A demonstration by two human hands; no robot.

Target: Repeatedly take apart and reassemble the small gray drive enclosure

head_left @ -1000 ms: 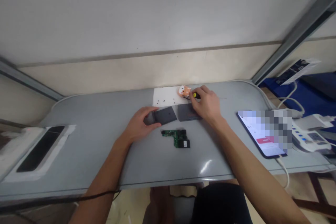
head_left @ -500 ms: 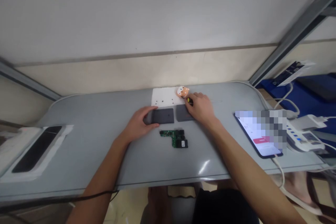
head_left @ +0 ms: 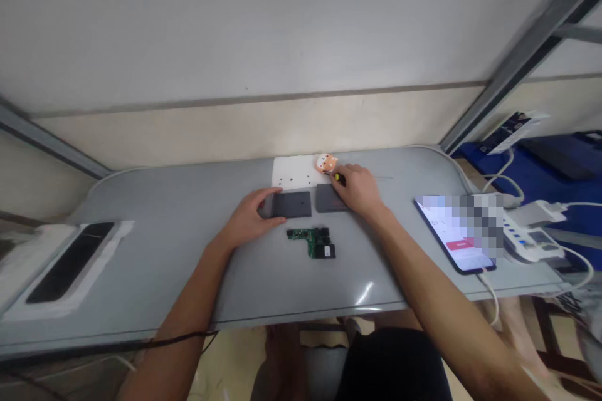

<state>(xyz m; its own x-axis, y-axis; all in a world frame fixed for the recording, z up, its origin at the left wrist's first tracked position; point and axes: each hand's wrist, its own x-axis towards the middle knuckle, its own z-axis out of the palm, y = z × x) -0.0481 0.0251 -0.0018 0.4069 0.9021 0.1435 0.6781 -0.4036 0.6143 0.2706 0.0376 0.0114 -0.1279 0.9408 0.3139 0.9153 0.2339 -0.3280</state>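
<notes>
My left hand (head_left: 249, 218) spans the left end of a flat dark grey cover (head_left: 294, 204), thumb at its near edge and fingers at its far edge. The cover lies on the table. My right hand (head_left: 360, 188) is closed on a screwdriver (head_left: 339, 180) with a yellow and black handle, its thin shaft pointing right. Beneath that hand is a second dark grey casing piece (head_left: 329, 199), partly covered by it. Closer to me lies a green circuit board (head_left: 313, 243) with black parts. Several tiny screws (head_left: 291, 179) rest on a white sheet (head_left: 298, 166).
An orange and white animal-faced trinket (head_left: 325, 163) sits at the sheet's right end. Rightward, a lit phone (head_left: 451, 232) on a cable lies beside a white power strip (head_left: 531, 244). A black phone-shaped slab (head_left: 70, 263) is at far left. A wall closes the back.
The view has shifted slightly. Both hands keep their places at the casing pieces, and the screwdriver stays in my right hand.
</notes>
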